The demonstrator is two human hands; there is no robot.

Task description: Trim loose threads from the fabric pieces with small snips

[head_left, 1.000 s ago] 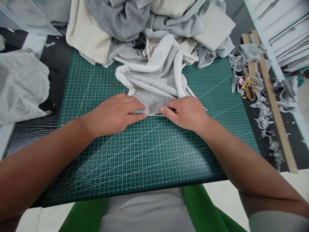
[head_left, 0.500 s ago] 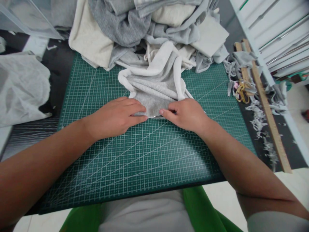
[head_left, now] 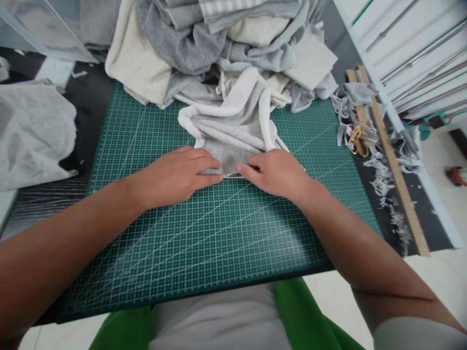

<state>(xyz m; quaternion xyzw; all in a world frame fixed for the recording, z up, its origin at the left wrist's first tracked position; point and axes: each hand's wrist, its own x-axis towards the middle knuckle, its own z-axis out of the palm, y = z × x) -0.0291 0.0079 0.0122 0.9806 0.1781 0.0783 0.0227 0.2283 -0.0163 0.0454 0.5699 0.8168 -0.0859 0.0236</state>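
A light grey piece of knit fabric (head_left: 233,129) with thick white rolled edges lies rumpled on the green cutting mat (head_left: 204,243). At its near edge, my left hand (head_left: 182,176) pinches the cloth between thumb and fingers. My right hand (head_left: 275,172) is closed around a slim, shiny metal tool (head_left: 232,175), with only its narrow pointed end showing past the thumb. That tip lies along the fabric's near edge, close to my left fingertips. The rest of the tool is hidden in my right hand, so its kind cannot be made out.
Behind the fabric rises a heap of grey and cream cloth (head_left: 186,46). To the right lie a wooden ruler (head_left: 394,170), gold-handled scissors (head_left: 357,141) and shredded scraps (head_left: 381,180). A thin whitish cloth (head_left: 34,133) lies at left, below a clear plastic bin (head_left: 54,29).
My right hand has slid slightly left along the fabric's edge, bringing the metal tip nearer my left fingertips. My left hand stays in place. The view has shifted a little.
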